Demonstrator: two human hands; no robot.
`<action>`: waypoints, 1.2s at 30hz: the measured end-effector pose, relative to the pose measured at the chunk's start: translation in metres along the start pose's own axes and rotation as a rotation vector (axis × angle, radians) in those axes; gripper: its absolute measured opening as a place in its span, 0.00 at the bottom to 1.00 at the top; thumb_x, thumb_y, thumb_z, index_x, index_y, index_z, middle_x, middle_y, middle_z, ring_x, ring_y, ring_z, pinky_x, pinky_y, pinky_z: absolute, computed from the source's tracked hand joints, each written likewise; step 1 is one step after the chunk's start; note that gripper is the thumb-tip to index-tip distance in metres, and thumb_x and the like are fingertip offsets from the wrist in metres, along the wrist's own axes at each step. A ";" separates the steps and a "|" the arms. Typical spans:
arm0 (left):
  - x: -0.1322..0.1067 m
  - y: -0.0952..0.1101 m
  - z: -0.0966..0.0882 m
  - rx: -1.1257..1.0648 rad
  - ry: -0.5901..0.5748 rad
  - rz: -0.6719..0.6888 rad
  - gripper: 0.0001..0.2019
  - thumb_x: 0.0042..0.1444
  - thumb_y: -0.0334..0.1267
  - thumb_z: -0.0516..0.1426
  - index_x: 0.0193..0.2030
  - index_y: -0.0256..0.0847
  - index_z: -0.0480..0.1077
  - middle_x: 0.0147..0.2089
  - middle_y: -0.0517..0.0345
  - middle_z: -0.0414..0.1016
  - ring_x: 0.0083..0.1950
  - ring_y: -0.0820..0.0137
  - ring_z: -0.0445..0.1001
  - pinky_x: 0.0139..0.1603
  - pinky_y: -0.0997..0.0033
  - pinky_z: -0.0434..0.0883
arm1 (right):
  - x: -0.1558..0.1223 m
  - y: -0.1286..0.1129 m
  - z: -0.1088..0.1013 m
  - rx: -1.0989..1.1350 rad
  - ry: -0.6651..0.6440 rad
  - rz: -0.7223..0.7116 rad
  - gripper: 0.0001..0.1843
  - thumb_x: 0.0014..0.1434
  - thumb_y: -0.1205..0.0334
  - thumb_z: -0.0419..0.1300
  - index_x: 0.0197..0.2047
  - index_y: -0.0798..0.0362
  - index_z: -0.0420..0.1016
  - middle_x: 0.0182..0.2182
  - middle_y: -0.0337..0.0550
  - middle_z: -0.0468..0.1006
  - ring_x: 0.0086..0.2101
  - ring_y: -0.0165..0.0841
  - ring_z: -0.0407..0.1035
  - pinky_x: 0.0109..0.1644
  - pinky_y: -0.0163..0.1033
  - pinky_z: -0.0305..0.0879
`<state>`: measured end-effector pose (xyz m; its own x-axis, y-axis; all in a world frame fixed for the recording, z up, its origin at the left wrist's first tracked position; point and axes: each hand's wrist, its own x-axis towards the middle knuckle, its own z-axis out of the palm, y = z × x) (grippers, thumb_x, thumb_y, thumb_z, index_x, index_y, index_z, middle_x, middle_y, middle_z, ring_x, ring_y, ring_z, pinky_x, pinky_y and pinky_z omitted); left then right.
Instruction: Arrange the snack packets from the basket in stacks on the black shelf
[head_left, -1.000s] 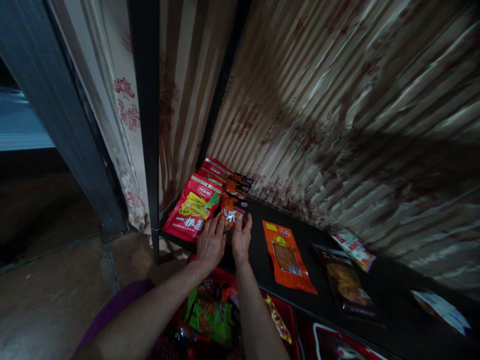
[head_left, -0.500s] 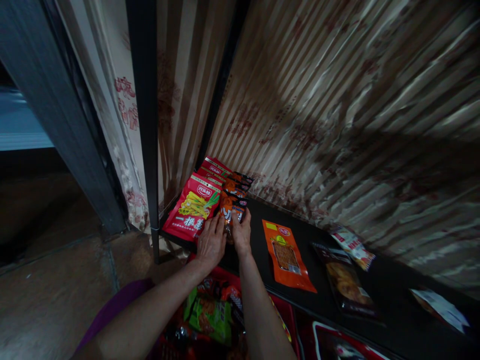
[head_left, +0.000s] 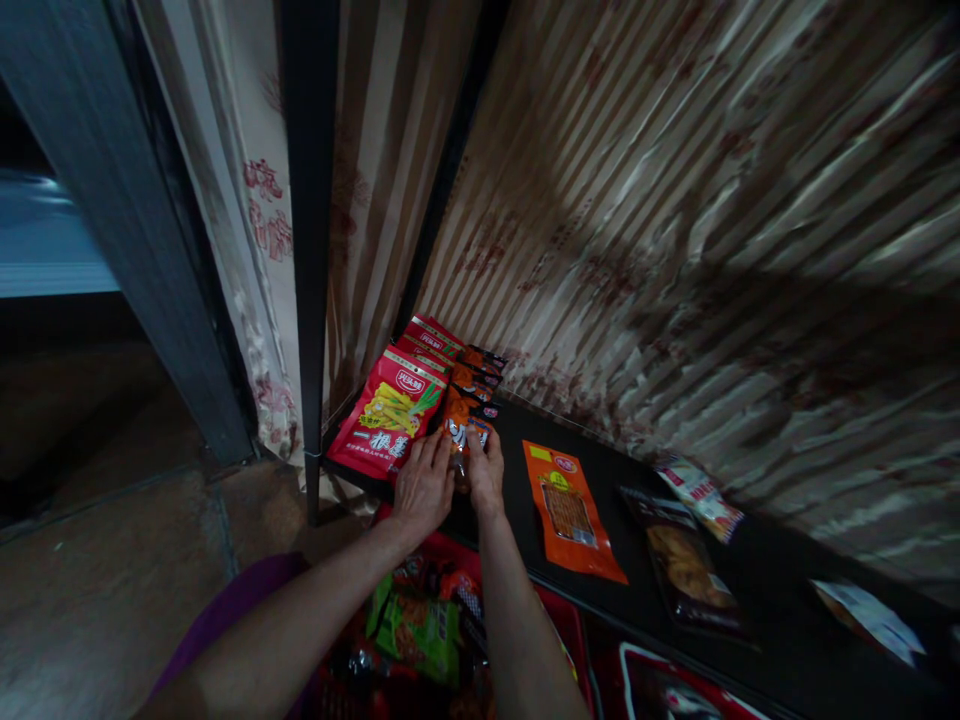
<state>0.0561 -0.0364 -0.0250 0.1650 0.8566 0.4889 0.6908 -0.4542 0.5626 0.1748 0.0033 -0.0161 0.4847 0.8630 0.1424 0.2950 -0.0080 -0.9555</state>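
Right hand (head_left: 486, 475) has closed onto the orange packet (head_left: 466, 430).

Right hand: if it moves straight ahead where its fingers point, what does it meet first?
The right hand touches the front orange-and-black snack packet. Going straight on, it would probably push into the overlapping packets stacked just behind, though depth is unclear.

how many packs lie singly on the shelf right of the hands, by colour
orange pack: 1
dark pack: 1
red-and-white pack: 1
pale pack: 1
total: 4
The stacked red packs and orange-and-black packs overlap too much to count.
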 end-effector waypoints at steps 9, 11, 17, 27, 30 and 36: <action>0.002 0.000 -0.001 0.010 0.026 0.000 0.26 0.54 0.30 0.51 0.62 0.34 0.58 0.61 0.45 0.64 0.60 0.59 0.61 0.61 0.54 0.64 | -0.005 -0.004 0.006 -0.388 0.158 -0.144 0.34 0.56 0.41 0.48 0.53 0.60 0.67 0.56 0.60 0.67 0.58 0.46 0.58 0.61 0.48 0.51; 0.003 0.000 -0.002 0.008 0.033 -0.002 0.26 0.55 0.30 0.51 0.62 0.33 0.58 0.61 0.44 0.64 0.60 0.60 0.61 0.62 0.55 0.64 | -0.004 -0.006 0.008 -0.384 0.160 -0.159 0.34 0.56 0.41 0.48 0.54 0.61 0.66 0.58 0.61 0.65 0.59 0.46 0.56 0.61 0.49 0.50; 0.005 -0.001 -0.002 0.020 0.025 -0.008 0.26 0.54 0.29 0.51 0.61 0.33 0.58 0.61 0.46 0.64 0.60 0.60 0.62 0.62 0.56 0.64 | -0.004 -0.012 0.012 -0.332 0.096 -0.028 0.31 0.57 0.40 0.46 0.50 0.57 0.66 0.47 0.58 0.74 0.48 0.45 0.68 0.51 0.46 0.60; 0.004 -0.001 -0.002 0.039 0.028 0.007 0.25 0.56 0.30 0.50 0.62 0.31 0.58 0.61 0.43 0.64 0.59 0.59 0.62 0.60 0.56 0.64 | -0.005 -0.011 0.014 -0.377 0.117 -0.067 0.34 0.59 0.43 0.46 0.59 0.60 0.59 0.55 0.62 0.68 0.54 0.46 0.63 0.55 0.48 0.59; 0.005 0.000 -0.005 0.026 0.017 0.002 0.27 0.55 0.29 0.49 0.63 0.34 0.56 0.61 0.44 0.64 0.60 0.60 0.62 0.61 0.56 0.64 | -0.006 -0.015 0.014 -0.541 0.212 -0.313 0.37 0.61 0.47 0.45 0.66 0.63 0.48 0.65 0.64 0.50 0.65 0.47 0.42 0.63 0.55 0.46; 0.004 0.000 -0.005 0.024 0.000 0.006 0.31 0.53 0.28 0.50 0.66 0.38 0.54 0.64 0.47 0.61 0.62 0.59 0.61 0.59 0.55 0.65 | -0.001 -0.026 0.011 -0.834 0.033 -0.568 0.25 0.65 0.57 0.42 0.63 0.50 0.60 0.68 0.48 0.45 0.67 0.43 0.29 0.64 0.58 0.43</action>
<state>0.0530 -0.0344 -0.0199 0.1689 0.8539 0.4922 0.7068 -0.4530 0.5433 0.1572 0.0080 0.0059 0.1123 0.8344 0.5396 0.9648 0.0383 -0.2600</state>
